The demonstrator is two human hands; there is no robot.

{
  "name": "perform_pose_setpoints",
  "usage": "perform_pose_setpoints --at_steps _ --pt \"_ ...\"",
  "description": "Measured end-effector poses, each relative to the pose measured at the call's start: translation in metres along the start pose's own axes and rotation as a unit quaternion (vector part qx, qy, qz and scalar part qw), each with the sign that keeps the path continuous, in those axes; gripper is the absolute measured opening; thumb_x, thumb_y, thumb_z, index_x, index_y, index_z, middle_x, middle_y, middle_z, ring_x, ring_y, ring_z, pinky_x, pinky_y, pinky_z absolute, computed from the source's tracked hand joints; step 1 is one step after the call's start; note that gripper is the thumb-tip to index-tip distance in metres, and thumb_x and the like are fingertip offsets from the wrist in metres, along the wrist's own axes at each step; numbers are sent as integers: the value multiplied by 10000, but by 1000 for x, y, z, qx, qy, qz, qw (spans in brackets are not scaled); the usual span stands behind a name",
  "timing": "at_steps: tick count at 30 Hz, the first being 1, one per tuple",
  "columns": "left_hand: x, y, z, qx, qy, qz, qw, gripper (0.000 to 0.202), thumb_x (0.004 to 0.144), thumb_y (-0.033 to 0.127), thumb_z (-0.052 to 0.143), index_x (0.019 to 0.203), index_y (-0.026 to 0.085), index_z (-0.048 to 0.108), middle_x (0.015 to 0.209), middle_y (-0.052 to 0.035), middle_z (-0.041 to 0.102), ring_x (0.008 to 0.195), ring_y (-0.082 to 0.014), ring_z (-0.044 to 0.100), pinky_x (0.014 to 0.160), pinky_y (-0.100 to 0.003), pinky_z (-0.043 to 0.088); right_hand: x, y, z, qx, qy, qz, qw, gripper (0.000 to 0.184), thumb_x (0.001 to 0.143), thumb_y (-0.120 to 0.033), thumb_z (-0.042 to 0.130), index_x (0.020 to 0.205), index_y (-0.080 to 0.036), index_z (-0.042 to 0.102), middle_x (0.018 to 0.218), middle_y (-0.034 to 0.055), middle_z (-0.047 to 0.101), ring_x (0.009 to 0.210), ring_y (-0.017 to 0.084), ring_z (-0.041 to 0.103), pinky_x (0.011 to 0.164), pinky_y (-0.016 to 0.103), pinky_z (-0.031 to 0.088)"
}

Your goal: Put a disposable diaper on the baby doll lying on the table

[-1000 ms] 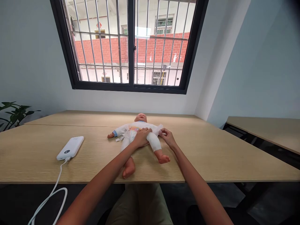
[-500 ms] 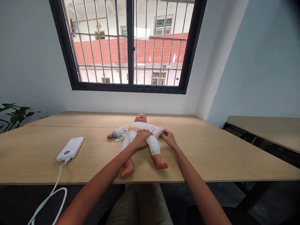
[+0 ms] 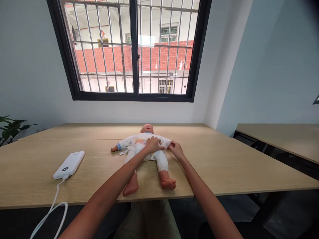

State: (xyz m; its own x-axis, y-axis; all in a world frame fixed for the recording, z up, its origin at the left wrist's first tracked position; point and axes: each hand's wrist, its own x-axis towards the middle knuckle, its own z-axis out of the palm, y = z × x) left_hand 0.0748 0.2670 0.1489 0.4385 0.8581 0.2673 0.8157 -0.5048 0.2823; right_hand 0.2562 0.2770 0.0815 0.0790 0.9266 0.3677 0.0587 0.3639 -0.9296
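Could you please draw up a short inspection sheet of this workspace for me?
Surface: wooden table, doll lying face up.
Job's things: baby doll in a white garment.
Hands: left hand rests on the doll's middle; right hand pinches the garment's edge.
Clutter: power bank left of the doll.
Cables: white cable runs from the power bank over the table's edge.
Surroundings: barred window, plant, second table.

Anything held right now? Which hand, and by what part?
The right hand pinches the loose edge of the white garment at the baby doll's side. The left hand lies on the doll's belly, with no grip visible.
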Motion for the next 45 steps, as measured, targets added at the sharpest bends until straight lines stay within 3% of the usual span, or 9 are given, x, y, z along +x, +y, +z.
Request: perform_pose_setpoints --at_steps 7,12,17,22,25,29,35,40,45 --pt "19 -8 6 5 27 -45 999 147 841 188 542 764 159 664 815 -62 699 782 -204 638 664 -266 423 2 2 -1 -20 6 -14 1000 383 624 -541 720 770 -199 630 756 33 694 724 177 632 745 310 514" --pt "36 -12 10 19 15 -79 997 82 725 90 614 756 142 670 779 -106 699 813 -246 669 664 -276 441 -10 -16 5 -100 -42 -115 987 328 766 -540 626 811 -215 636 888 48 684 864 196 631 786 313 519" --pt "39 -7 13 -20 0 -26 999 76 723 91 648 737 153 690 761 -79 707 764 -228 674 689 -282 477 -18 -25 13 -128 -106 -159 973 252 846 -453 572 915 -229 661 1007 68 700 986 222 629 911 361 496" --pt "5 -15 3 -61 76 19 995 306 861 72 489 1077 157 688 1049 -83 702 996 -193 639 887 -290 492 -13 -14 16 -144 -115 -155 971 267 885 -465 505 922 -227 619 923 58 692 853 217 628 823 346 494" --pt "-24 -21 -2 -40 117 46 991 265 937 160 469 1069 151 698 1099 -110 669 1103 -228 576 981 -344 453 -9 -7 18 -150 -106 -155 971 276 896 -483 478 894 -228 583 819 38 659 725 197 596 720 320 472" --pt "-47 -27 1 24 75 105 991 313 989 370 495 1143 210 716 1172 -115 655 1166 -279 541 1029 -441 412 -3 -13 18 -135 -112 -127 976 304 891 -526 502 910 -230 567 814 24 660 668 170 581 683 301 468" --pt "-56 -19 8 90 5 138 986 422 1055 407 304 1290 290 635 1363 -89 581 1370 -314 414 1153 -656 209 16 -37 27 -138 -192 -166 957 324 880 -505 573 969 -206 659 1065 77 702 988 216 647 937 373 488" --pt "-81 6 8 130 20 57 990 441 1047 390 325 1403 298 568 1518 -161 424 1447 -397 325 1132 -662 264 29 -41 46 -128 -277 -138 942 283 826 -466 630 880 -194 685 925 61 716 859 209 658 811 350 520" --pt "-98 12 3 129 -5 89 988 457 1038 417 347 1467 349 490 1555 -143 388 1456 -442 288 1088 -698 303 36 -33 56 -139 -264 -139 944 254 764 -426 692 829 -182 718 947 73 714 885 217 652 825 354 517"
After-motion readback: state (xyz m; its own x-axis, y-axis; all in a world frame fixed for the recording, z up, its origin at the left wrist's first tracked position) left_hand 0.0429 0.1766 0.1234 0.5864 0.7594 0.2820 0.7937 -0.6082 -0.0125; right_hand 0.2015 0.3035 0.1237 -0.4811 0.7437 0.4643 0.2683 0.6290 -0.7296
